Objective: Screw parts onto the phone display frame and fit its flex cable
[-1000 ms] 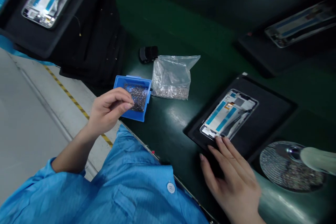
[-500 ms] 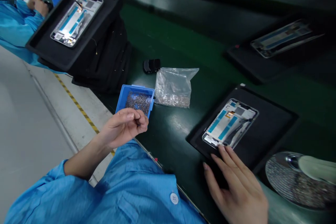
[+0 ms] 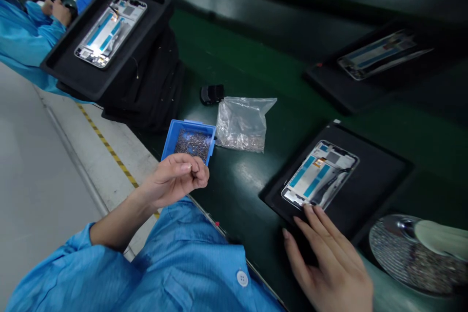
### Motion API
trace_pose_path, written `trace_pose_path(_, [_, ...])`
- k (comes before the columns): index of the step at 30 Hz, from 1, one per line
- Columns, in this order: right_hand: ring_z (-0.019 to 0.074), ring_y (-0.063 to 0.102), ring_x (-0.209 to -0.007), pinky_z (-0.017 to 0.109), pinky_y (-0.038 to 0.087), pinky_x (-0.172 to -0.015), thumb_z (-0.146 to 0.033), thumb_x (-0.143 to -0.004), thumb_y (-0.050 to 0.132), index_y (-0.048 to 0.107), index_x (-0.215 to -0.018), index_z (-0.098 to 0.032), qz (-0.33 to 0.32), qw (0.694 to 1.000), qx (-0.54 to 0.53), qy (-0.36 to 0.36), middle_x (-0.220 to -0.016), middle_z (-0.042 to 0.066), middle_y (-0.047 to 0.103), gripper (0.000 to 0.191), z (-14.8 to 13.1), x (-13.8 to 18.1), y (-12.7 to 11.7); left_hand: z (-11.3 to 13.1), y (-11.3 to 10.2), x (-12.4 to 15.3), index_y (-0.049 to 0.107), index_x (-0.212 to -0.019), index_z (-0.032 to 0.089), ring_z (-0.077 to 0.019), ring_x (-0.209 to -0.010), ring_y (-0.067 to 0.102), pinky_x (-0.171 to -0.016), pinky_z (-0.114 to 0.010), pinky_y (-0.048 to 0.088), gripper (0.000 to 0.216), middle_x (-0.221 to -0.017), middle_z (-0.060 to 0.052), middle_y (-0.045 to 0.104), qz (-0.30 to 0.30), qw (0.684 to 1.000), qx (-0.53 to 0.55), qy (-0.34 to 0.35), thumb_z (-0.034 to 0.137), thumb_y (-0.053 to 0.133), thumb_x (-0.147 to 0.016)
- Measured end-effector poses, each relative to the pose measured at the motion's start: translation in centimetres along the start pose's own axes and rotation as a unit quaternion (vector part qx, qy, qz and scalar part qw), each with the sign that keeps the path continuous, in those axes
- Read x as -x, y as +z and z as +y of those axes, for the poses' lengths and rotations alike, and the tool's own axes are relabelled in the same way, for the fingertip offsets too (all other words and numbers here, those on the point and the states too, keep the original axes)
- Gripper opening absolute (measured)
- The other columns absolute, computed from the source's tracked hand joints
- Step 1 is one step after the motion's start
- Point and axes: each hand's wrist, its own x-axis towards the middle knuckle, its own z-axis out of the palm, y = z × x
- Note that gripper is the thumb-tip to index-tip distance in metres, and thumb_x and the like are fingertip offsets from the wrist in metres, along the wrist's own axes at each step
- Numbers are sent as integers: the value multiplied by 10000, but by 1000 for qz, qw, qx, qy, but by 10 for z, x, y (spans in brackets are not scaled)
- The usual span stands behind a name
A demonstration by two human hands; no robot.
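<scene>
My left hand [image 3: 179,180] hovers just in front of a small blue bin [image 3: 167,142] of tiny screws [image 3: 193,144]. Its fingers are curled with the thumb pressed against them, and whatever they may hold is hidden. My right hand [image 3: 329,253] lies with fingers stretched out, its fingertips at the lower edge of a phone mid-frame [image 3: 320,175]. Blue strips and a small flex cable show on the frame. Under it is a black foam tray [image 3: 380,175] on the green bench.
A clear bag [image 3: 241,122] with small parts lies beside the bin, near a small black object [image 3: 212,93]. Stacked black trays [image 3: 153,24] hold another phone frame [image 3: 111,31]. At right, a round dish [image 3: 413,258] holds screws. A co-worker's hands [image 3: 58,12] show far left.
The whole view has shifted slightly. My left hand has curled its fingers a little more closely near the bin; my right hand stays at the phone frame.
</scene>
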Motion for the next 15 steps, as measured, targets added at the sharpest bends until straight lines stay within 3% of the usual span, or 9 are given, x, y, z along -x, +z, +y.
trace_pose_path(4, [381,708,-1368,491,571,-1193,-212,-1017,807,731,-1267,-93,1,1000,2,0,-1455,208,721,287,0,1,0,0,-5,-1,874,-903,203,-130,-826,696,-778,-239,585,103,-850,-48,736,2,998,-59,39,305,884,-915])
trace_pose_path(8, [385,710,-1366,502,582,-1182,-221,-1017,807,731,-1262,-101,4,1000,2,1,-1458,206,720,284,1,1,1,1,-11,0,879,-944,233,-165,-848,709,-828,-311,591,42,-863,-60,760,-2,977,-170,131,267,858,-931])
trace_pose_path(11, [391,710,-1363,512,583,-1178,-223,-1017,806,731,-1268,-99,2,1000,3,0,-1464,208,716,289,1,2,2,5,-11,3,868,-987,245,-203,-880,721,-837,-376,602,67,-902,-79,778,-22,935,-285,208,232,807,-962])
trace_pose_path(15, [394,711,-1362,512,583,-1177,-219,-1017,805,734,-1269,-94,1,1000,1,-3,-1462,213,717,291,2,2,2,13,-6,9,823,-1007,230,-228,-888,714,-824,-419,596,98,-941,-94,779,-28,856,-430,286,185,741,-981])
